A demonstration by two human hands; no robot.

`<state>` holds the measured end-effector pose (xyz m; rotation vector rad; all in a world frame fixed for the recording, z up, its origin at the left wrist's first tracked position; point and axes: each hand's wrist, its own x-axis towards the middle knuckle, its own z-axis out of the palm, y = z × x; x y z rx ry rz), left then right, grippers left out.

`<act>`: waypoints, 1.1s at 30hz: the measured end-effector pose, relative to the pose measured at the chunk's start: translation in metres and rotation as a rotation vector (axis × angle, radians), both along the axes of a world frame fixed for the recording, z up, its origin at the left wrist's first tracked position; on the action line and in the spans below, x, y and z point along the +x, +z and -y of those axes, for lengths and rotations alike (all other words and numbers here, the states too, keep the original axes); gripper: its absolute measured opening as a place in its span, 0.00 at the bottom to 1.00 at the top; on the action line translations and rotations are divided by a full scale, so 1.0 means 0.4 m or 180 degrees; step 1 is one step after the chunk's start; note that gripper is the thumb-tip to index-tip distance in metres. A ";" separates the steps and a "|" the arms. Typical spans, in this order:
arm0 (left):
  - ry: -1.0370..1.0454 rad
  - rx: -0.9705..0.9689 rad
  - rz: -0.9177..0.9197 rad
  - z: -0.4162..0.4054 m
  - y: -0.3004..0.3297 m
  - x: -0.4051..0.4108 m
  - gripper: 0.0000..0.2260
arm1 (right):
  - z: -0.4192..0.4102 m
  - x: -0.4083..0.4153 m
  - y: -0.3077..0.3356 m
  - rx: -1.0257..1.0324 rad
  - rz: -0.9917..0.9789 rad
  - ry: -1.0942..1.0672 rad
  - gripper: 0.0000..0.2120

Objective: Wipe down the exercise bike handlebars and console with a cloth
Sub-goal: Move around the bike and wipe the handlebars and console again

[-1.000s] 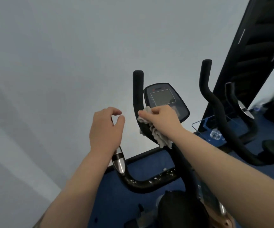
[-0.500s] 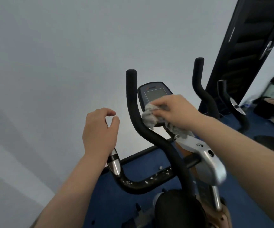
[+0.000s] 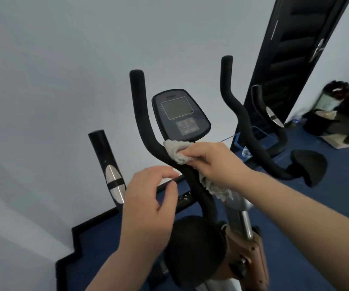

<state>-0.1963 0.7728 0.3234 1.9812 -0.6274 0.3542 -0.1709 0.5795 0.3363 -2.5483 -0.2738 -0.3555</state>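
The exercise bike's dark console (image 3: 181, 114) with a grey screen stands between two black foam handlebars. My right hand (image 3: 213, 162) grips a crumpled grey cloth (image 3: 176, 151) and holds it against the bend of the left handlebar (image 3: 143, 114), just below the console. My left hand (image 3: 148, 200) hovers lower left with fingers loosely curled, holding nothing, in front of the lower left grip (image 3: 110, 164) with its silver sensor plate. The right handlebar (image 3: 235, 106) rises untouched.
A white wall fills the left and top. A tall black mirror or panel (image 3: 291, 59) leans at the right, showing a reflected grip. Blue carpet (image 3: 316, 227) covers the floor. Bags and boxes (image 3: 333, 114) sit at far right. The bike's seat post (image 3: 245, 248) is below.
My right hand with the cloth has dropped from the console face onto the left handlebar's bend. My left hand has shifted right, off the lower grip, which now shows fully.
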 end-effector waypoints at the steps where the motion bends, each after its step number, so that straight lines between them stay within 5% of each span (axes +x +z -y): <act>1: -0.0066 0.0067 0.0013 0.007 -0.009 -0.021 0.08 | 0.004 -0.018 -0.010 0.0055 0.0036 -0.0059 0.12; 13: 0.0134 0.0520 -0.0001 0.028 -0.079 -0.109 0.07 | 0.014 -0.289 -0.142 0.0445 0.0234 -0.0369 0.15; 18: 0.0178 0.0607 -0.0117 0.026 -0.079 -0.119 0.05 | 0.055 -0.345 -0.086 -0.0048 -0.0698 -0.0024 0.10; 23: 0.0311 0.0664 -0.0299 0.034 -0.073 -0.119 0.04 | 0.028 -0.219 -0.019 0.0237 0.0469 -0.0677 0.15; 33: 0.0362 0.0674 -0.0382 0.030 -0.070 -0.122 0.04 | 0.066 -0.339 -0.097 -0.0420 -0.0439 -0.0332 0.17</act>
